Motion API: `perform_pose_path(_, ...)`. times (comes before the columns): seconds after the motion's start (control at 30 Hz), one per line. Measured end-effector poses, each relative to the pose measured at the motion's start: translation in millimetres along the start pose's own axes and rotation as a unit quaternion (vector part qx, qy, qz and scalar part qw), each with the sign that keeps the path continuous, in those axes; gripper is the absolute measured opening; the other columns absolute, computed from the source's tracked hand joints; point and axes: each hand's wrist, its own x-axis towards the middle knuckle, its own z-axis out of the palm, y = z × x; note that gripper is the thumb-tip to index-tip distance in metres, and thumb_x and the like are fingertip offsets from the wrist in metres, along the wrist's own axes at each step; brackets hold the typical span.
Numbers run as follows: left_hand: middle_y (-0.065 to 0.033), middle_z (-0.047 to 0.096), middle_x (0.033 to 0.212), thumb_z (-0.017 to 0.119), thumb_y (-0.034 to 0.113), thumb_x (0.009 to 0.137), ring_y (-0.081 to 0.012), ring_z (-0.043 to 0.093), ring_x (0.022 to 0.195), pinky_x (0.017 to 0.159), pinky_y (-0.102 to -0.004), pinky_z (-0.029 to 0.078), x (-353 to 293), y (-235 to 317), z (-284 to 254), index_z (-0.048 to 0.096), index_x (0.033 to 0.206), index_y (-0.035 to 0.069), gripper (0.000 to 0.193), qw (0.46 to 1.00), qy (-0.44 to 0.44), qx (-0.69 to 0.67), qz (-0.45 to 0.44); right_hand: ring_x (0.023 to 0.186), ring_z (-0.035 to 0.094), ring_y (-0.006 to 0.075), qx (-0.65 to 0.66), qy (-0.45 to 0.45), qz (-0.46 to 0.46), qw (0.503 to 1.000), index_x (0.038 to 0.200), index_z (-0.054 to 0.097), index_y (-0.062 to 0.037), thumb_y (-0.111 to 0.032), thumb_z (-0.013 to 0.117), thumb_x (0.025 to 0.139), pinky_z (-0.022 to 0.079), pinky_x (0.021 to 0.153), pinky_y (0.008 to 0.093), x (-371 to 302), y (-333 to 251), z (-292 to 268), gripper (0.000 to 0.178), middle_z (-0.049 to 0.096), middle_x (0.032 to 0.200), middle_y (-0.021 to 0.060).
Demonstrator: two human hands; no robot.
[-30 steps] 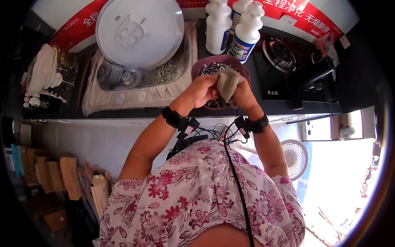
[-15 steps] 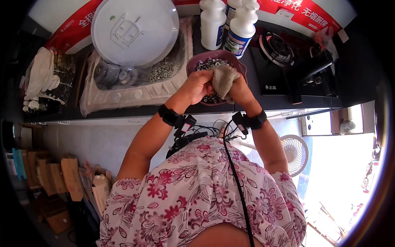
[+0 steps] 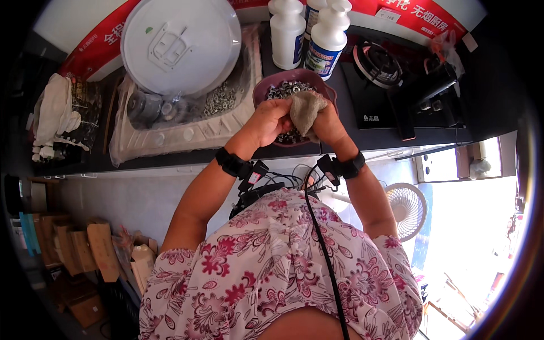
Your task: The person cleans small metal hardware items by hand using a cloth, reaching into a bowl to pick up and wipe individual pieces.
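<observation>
Over a maroon plastic bowl (image 3: 259,93) on the counter, my two hands are close together. Metal nuts (image 3: 288,89) fill much of the bowl. My right hand (image 3: 330,123) is closed around a grey-brown cloth (image 3: 306,110), which bunches up between the hands. My left hand (image 3: 268,122) is closed in a pinch against the cloth's left side; whatever its fingertips hold is hidden. To the left, more metal nuts (image 3: 222,101) lie in a plastic-wrapped, light-coloured sink (image 3: 127,144).
A large round white lid (image 3: 181,48) leans over the sink. White bottles (image 3: 288,39) stand behind the bowl. On the right is a black gas hob (image 3: 371,116); white gloves (image 3: 55,110) lie at far left. A fan (image 3: 407,211) and cardboard boxes (image 3: 103,249) are below.
The whole view has shifted slightly. Both hands keep nearly the same hold and place over the bowl, with the cloth between them.
</observation>
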Motion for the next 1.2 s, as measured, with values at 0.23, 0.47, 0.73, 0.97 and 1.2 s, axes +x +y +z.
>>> perform_pose_path(0.23, 0.0, 0.054, 0.069, 0.049, 0.024, 0.085, -0.0088, 0.048, 0.056, 0.054, -0.0222, 0.042, -2, 1, 0, 0.057, 0.088, 0.007, 0.019, 1.0, -0.009, -0.011, 0.005, 0.08, 0.054, 0.0119, 0.016, 0.005, 0.031, 0.999, 0.103, 0.052, -0.0016, -0.002, 0.05, 0.077, 0.044, 0.07, 0.0242, -1, -12, 0, 0.026, 0.058, 0.09, 0.0067)
perform_pose_path(0.47, 0.0009, 0.054, 0.069, 0.049, 0.025, 0.085, -0.0085, 0.047, 0.055, 0.054, -0.0223, 0.042, -4, 3, 4, 0.057, 0.087, 0.008, 0.019, 0.999, 0.012, -0.053, 0.001, 0.079, 0.054, 0.0115, -0.002, -0.021, -0.021, 1.0, 0.104, 0.052, -0.0029, -0.002, 0.047, 0.079, 0.045, 0.069, 0.0239, -1, -8, 3, 0.025, 0.059, 0.089, 0.0062)
perform_pose_path(0.73, 0.0007, 0.053, 0.068, 0.051, 0.027, 0.084, -0.0091, 0.048, 0.058, 0.056, -0.0232, 0.043, -2, 0, -3, 0.056, 0.085, 0.008, 0.02, 1.0, -0.007, -0.003, 0.0, 0.078, 0.054, 0.0111, 0.016, 0.0, 0.04, 0.999, 0.103, 0.052, -0.0032, -0.002, 0.047, 0.079, 0.045, 0.068, 0.0237, 1, -6, -1, 0.025, 0.058, 0.089, 0.0059)
perform_pose_path(0.97, -0.0003, 0.054, 0.071, 0.051, 0.026, 0.084, -0.0104, 0.051, 0.063, 0.059, -0.025, 0.045, -2, 0, 1, 0.056, 0.086, 0.007, 0.02, 0.999, 0.01, -0.042, 0.006, 0.079, 0.053, 0.0102, -0.01, -0.026, -0.076, 0.997, 0.104, 0.051, -0.0036, -0.001, 0.049, 0.078, 0.045, 0.068, 0.024, 0, 0, 4, 0.026, 0.058, 0.088, 0.0043)
perform_pose_path(1.2, 0.0001, 0.053, 0.069, 0.049, 0.023, 0.085, -0.0097, 0.05, 0.06, 0.058, -0.0236, 0.045, 0, -3, -8, 0.055, 0.087, 0.007, 0.017, 0.999, -0.026, -0.025, -0.003, 0.078, 0.053, 0.0107, 0.04, -0.016, -0.009, 0.999, 0.102, 0.052, -0.0029, -0.002, 0.049, 0.078, 0.045, 0.069, 0.0239, -1, -3, 3, 0.024, 0.058, 0.088, 0.0049)
